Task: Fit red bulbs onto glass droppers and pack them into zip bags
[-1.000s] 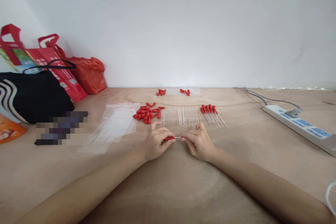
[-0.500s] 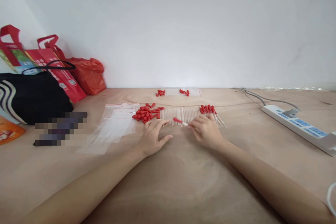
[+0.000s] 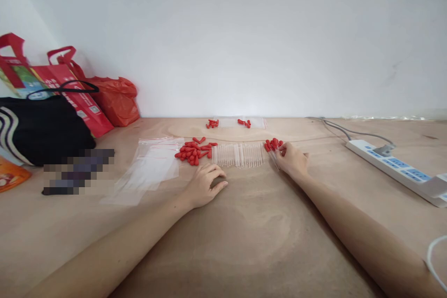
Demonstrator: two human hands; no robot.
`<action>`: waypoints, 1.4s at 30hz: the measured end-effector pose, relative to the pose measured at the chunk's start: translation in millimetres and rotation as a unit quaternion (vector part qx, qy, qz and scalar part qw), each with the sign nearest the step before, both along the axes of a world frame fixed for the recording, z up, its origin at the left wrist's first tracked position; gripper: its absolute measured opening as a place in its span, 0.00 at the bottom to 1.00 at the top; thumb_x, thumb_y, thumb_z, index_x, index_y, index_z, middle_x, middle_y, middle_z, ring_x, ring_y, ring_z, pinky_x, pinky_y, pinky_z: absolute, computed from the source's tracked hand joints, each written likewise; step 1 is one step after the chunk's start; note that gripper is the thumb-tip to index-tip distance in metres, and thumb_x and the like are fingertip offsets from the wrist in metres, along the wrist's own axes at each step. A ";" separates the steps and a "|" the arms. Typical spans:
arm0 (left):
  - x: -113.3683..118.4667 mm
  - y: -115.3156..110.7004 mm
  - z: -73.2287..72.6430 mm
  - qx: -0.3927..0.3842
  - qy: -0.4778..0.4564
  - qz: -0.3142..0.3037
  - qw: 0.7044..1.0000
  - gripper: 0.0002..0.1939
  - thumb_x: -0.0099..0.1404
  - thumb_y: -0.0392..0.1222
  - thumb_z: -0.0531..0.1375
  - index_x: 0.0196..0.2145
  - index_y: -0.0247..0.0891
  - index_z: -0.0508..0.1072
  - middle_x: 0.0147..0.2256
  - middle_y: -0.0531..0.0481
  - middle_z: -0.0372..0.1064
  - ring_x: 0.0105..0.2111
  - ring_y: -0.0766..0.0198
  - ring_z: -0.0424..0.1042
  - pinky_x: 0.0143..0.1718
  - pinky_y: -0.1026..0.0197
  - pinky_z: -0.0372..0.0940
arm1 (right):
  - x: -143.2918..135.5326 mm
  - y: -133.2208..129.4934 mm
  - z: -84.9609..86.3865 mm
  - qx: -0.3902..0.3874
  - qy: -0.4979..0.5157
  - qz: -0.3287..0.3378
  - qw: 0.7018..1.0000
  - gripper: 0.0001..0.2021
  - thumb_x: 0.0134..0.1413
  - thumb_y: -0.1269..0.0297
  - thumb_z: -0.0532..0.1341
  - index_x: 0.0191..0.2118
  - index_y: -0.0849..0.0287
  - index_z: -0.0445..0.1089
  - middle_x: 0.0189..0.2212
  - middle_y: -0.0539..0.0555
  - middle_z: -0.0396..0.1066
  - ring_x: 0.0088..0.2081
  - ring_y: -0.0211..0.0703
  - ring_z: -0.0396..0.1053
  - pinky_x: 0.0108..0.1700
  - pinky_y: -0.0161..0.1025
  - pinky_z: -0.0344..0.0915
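Note:
My left hand [image 3: 206, 185] rests on the wooden table with its thumb and fingers apart and nothing between them. Just beyond it lie a pile of red rubber bulbs [image 3: 192, 151] and a row of thin clear tubes [image 3: 239, 155]. At the right end of the row, my right hand [image 3: 291, 159] has its fingers closed at a group of red-capped tubes [image 3: 274, 143]. What its fingertips grip is partly hidden and too small to make out.
Clear zip bags [image 3: 150, 165] lie left of the bulbs. Another clear bag [image 3: 256, 122] with red bulbs is near the wall. A white power strip [image 3: 394, 167] sits at the right, several bags [image 3: 42, 125] at the left.
My right hand has moved right, from above the row to the red-capped tubes, taking the red-tipped piece it held with it. My left hand has stayed nearly in place.

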State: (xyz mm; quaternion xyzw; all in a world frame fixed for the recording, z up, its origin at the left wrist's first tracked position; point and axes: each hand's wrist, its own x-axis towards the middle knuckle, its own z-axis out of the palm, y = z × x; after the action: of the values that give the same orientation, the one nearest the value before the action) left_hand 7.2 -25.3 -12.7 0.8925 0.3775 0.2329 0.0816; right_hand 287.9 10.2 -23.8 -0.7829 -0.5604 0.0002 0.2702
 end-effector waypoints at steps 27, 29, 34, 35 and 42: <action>-22.6 33.6 -0.2 0.212 0.027 0.293 0.932 0.07 0.54 0.44 0.58 0.28 0.39 0.71 0.35 0.45 0.64 0.39 0.51 0.59 0.39 0.48 0.49 | -42.0 28.6 3.8 -0.107 -0.153 0.041 0.982 0.11 0.44 0.72 0.51 0.32 0.62 0.68 0.33 0.62 0.67 0.43 0.54 0.61 0.41 0.50 0.48; -21.0 37.5 -0.9 0.218 0.030 0.285 0.933 0.07 0.55 0.44 0.58 0.27 0.40 0.72 0.36 0.45 0.64 0.39 0.52 0.59 0.40 0.48 0.48 | -42.6 28.0 4.7 -0.090 -0.144 0.042 0.985 0.11 0.45 0.73 0.50 0.31 0.63 0.68 0.31 0.62 0.67 0.42 0.54 0.61 0.40 0.49 0.48; -13.8 43.1 -1.0 0.219 0.021 0.282 0.934 0.09 0.55 0.45 0.58 0.24 0.39 0.73 0.37 0.45 0.64 0.40 0.52 0.59 0.41 0.46 0.47 | -49.5 10.0 12.3 -0.003 -0.184 0.081 0.979 0.13 0.51 0.68 0.47 0.31 0.65 0.68 0.32 0.65 0.69 0.40 0.54 0.61 0.41 0.49 0.46; -13.2 43.9 -1.1 0.217 0.023 0.283 0.934 0.09 0.55 0.45 0.58 0.24 0.39 0.73 0.37 0.45 0.64 0.40 0.52 0.59 0.41 0.46 0.47 | -51.5 3.4 12.8 0.016 -0.192 0.112 0.975 0.13 0.52 0.66 0.47 0.31 0.64 0.67 0.32 0.64 0.69 0.39 0.53 0.61 0.41 0.48 0.47; -14.0 47.6 -3.1 0.221 0.028 0.282 0.933 0.06 0.53 0.41 0.59 0.22 0.39 0.73 0.36 0.46 0.66 0.40 0.52 0.60 0.41 0.47 0.48 | -59.5 -48.1 3.0 0.074 -0.172 0.356 0.916 0.11 0.56 0.62 0.50 0.29 0.60 0.65 0.28 0.55 0.68 0.34 0.44 0.60 0.35 0.39 0.49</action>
State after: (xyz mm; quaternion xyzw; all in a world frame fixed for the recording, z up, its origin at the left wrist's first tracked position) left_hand -6.8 22.3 -15.9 0.7510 0.5548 0.2988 -0.1972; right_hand 228.3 -38.0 -20.7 -0.4978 -0.8381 -0.0797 0.2085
